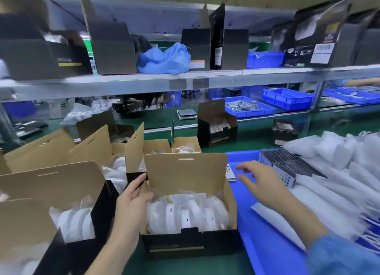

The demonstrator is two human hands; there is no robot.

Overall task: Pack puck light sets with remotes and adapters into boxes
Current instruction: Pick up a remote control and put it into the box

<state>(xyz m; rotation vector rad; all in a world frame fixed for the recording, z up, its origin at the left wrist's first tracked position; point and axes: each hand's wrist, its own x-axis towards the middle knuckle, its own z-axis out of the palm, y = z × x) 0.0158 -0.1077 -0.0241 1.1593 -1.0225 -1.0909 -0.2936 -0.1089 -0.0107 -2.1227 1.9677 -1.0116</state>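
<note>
An open black box (186, 244) with a brown inner lid stands in front of me, filled with several bagged white puck lights (188, 213). My left hand (132, 198) holds the box's left wall, thumb inside and fingers up along the lid's edge. My right hand (260, 182) hovers with spread fingers over the blue tray (265, 252), empty, just short of a small white remote (230, 172) with coloured buttons. A row of packed remotes (287, 168) stands on edge further right in the tray.
More open boxes (67, 217) with puck lights crowd the left side. White bagged parts (333, 184) pile at the right. Two black boxes (217, 129) sit on the green belt behind. A shelf above carries empty cartons and a blue cloth (164, 59).
</note>
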